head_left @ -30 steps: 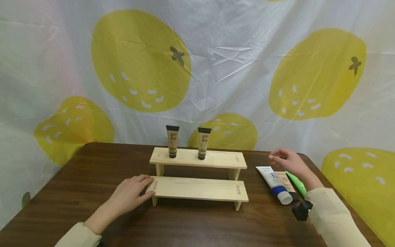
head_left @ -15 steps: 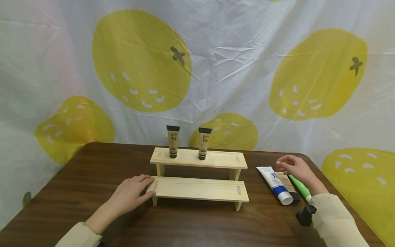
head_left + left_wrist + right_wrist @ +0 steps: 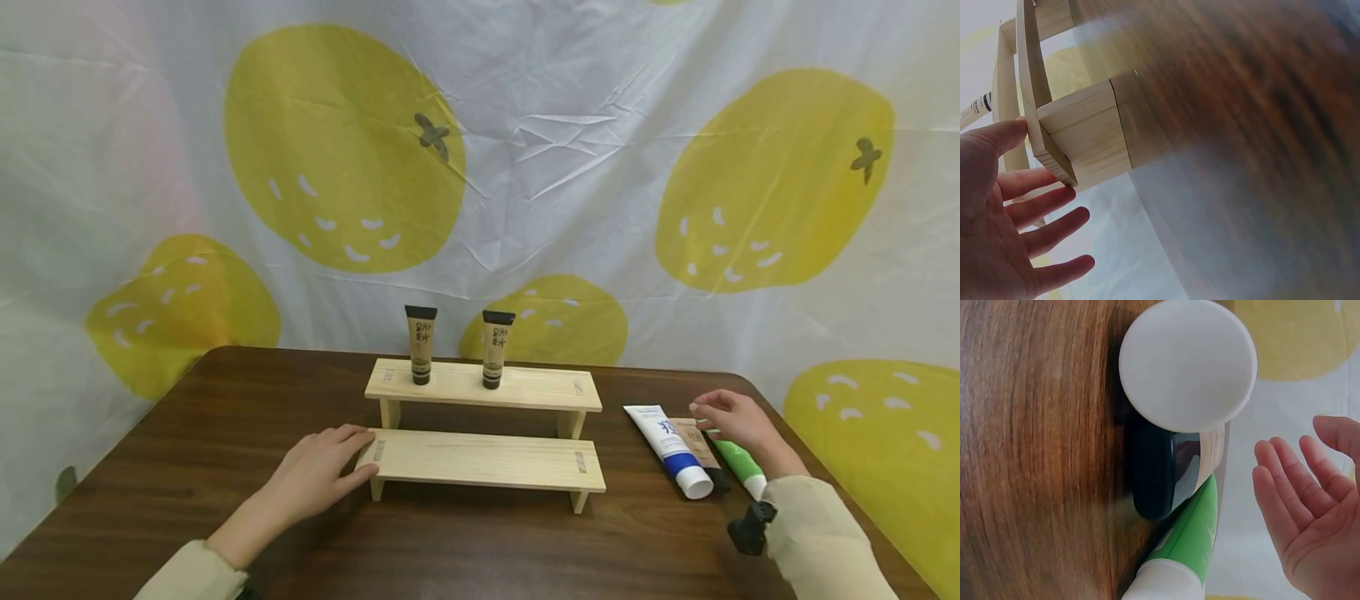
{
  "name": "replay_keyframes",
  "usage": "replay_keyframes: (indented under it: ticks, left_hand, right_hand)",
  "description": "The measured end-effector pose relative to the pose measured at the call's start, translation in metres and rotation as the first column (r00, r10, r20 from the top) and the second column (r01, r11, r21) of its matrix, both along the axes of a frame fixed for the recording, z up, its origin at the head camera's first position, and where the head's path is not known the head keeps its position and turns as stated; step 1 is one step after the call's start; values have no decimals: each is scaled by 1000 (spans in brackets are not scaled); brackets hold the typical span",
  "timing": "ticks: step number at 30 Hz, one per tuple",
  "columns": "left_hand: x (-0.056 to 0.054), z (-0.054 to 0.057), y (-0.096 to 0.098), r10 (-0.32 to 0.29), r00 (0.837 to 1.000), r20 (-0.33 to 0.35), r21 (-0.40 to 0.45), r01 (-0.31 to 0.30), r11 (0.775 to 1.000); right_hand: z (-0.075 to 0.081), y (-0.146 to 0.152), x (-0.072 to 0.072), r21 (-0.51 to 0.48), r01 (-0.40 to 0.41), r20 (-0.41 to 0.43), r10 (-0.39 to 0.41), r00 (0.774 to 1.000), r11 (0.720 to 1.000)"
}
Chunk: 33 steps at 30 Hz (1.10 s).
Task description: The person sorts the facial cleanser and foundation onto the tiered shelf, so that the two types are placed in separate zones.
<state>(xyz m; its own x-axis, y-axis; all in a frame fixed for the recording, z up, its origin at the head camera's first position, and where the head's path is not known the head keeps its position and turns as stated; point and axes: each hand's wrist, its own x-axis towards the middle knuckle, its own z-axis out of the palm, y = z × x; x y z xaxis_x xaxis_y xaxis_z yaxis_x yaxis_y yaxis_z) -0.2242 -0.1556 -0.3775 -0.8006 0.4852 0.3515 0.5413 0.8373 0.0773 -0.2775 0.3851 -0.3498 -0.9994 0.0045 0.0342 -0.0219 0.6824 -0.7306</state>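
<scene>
In the head view my left hand (image 3: 315,471) rests at the left end of the lower step of a two-tier pale wooden rack (image 3: 480,458). The left wrist view has its thumb and fingertips (image 3: 1063,194) against the board's end, the other fingers spread. My right hand (image 3: 742,423) hovers, holding nothing, over three tubes lying on the table at right. These are a white tube with a blue band and white cap (image 3: 671,450), a beige one with a black cap (image 3: 697,446), and a green one with a white cap (image 3: 738,462), nearest that hand.
Two small beige tubes with black ends, one at left (image 3: 422,346) and one at right (image 3: 495,350), stand upright on the rack's upper step. Under everything is a dark wooden table (image 3: 480,550). A white curtain with yellow fruit prints (image 3: 555,167) hangs behind it.
My right hand has moved right and lower, from behind the white tube to over the beige and green tubes. The green tube appears shifted slightly right. My left hand has stayed put.
</scene>
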Motion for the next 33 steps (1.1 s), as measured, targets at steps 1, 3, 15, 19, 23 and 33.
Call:
replay_keyframes:
  ticks: [1,3,15,19,23,33]
  left_hand:
    - [0,0,0,0,1000,-1,0,0,1000]
    - [0,0,0,0,1000,-2,1,0,1000]
    - [0,1,0,2,1000,2,-1,-2,1000]
    - [0,2,0,1,1000,3,0,-1,1000]
    - [0,1,0,-4,1000,9,-3,4,1000]
    - [0,0,1,4,1000,14,0,-4,1000]
  right_hand:
    - [0,1,0,-1,8,12,-8,1000,1000]
    - [-1,3,0,-6,19,38,-19,999,1000]
    - [-5,9,-1,-46,19,123,-14,992,999]
    - [-7,10,-2,-47,27,156,-19,988,999]
    - [-7,9,-1,-24,40,179,-35,983,999]
    - [-8,9,-1,30,53,188,-58,980,998]
